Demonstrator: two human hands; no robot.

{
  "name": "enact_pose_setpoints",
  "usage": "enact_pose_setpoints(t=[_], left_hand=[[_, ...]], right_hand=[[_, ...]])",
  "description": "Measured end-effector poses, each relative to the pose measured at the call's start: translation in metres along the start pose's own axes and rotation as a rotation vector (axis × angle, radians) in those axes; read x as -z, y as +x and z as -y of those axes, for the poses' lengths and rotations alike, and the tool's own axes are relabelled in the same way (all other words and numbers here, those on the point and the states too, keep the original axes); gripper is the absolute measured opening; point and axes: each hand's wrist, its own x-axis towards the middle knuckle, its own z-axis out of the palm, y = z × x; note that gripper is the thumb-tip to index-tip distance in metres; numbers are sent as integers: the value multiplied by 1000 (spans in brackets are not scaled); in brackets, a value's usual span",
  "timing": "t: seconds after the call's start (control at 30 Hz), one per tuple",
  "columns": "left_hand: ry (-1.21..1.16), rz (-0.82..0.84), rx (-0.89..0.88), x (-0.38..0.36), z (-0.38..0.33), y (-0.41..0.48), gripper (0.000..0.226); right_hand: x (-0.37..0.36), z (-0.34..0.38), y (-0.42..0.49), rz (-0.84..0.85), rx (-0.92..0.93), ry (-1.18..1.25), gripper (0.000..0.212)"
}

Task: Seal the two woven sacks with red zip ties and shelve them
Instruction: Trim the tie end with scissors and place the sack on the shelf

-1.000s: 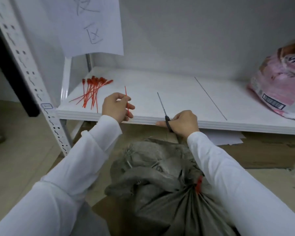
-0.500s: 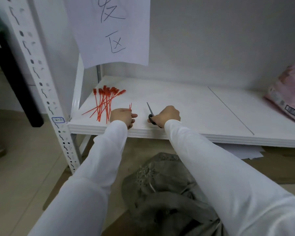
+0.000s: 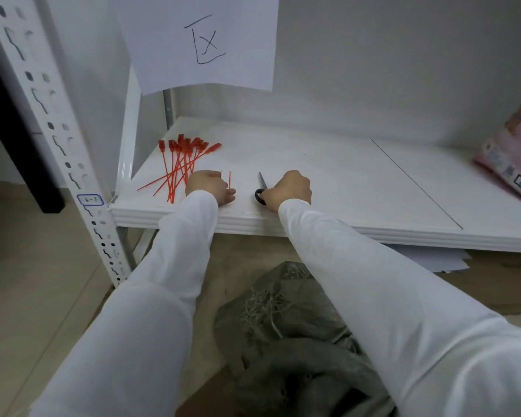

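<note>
Left fingers [image 3: 230, 193]: curled into a loose fist, pinching a short red strip [image 3: 229, 179] that sticks out beyond the knuckles.
Left hand [image 3: 208, 187]: knuckles up, low on the shelf [image 3: 328, 176] near its front edge, just right of the zip ties.
Right fingers: clenched round the black handle of the scissors [image 3: 260, 191]; the blade tip points toward the back wall.
Right hand [image 3: 290, 188]: back of the hand up, on the shelf just beside the left hand, with a narrow gap between them.
Arms: both stretched forward and nearly straight, in white sleeves to the wrists, converging on the shelf's left part.
Zip ties [image 3: 181, 159]: loose red bundle lying flat at the shelf's left end, heads toward the back, tails fanned toward the front edge.
Sack [image 3: 286, 332]: grey and woven, on the floor below the shelf's front edge, under the forearms; the top is crumpled with frayed threads, and the lower part is hidden by the right sleeve.
Pink bag [image 3: 515, 164]: on the shelf's far right, well apart from the hands.
Sign [image 3: 199, 40]: white paper with handwriting, hanging above the shelf's left end.
Post [image 3: 57, 139]: white perforated upright at the shelf's left front corner, bearing a small blue-framed label.
</note>
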Motion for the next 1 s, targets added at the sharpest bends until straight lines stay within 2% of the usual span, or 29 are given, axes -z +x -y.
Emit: enact_pose_setpoints(t=[0.03,0.07,0.13,0.27,0.4,0.47,0.53,0.6,0.67,0.7,0.77,0.9,0.97,1.0], left_hand=[[-207,43,39,1,-4,-4,41],[-227,15,32,0,-2,-4,42],[-33,-35,-38,-4,-6,-3,45],[242,11,-141,-12,-4,2,42],[395,44,-148,-24,-5,-4,10],[431,21,-171,-29,-3,-3,35],[468,23,-200,-32,-3,-2,41],[485,30,-202,-34,-1,3,38],[523,44,-204,-34,-1,5,13],[528,48,-210,-34,0,7,8],[552,66,-212,-32,0,7,24],[550,60,-223,-31,1,8,28],[554,50,-221,-31,1,7,22],[535,50,-221,-32,1,7,29]], right_hand=[[-1,-1,0,-9,1,5,35],[-2,-1,0,-14,4,6,35],[-3,-3,-1,-22,13,4,36],[-4,-2,-1,-31,39,-26,35],[-5,-3,0,-32,51,-48,37],[-6,-4,1,-40,56,-51,37],[-7,-4,0,-46,61,-52,37],[-8,-5,1,-42,60,-46,36],[-9,-6,1,-39,56,-37,36],[-10,-7,1,-37,55,-35,36],[-10,-8,2,-32,51,-35,36],[-10,-8,2,-16,34,-44,38],[-10,-8,1,-12,30,-37,39],[-10,-8,1,-9,29,-29,38]])
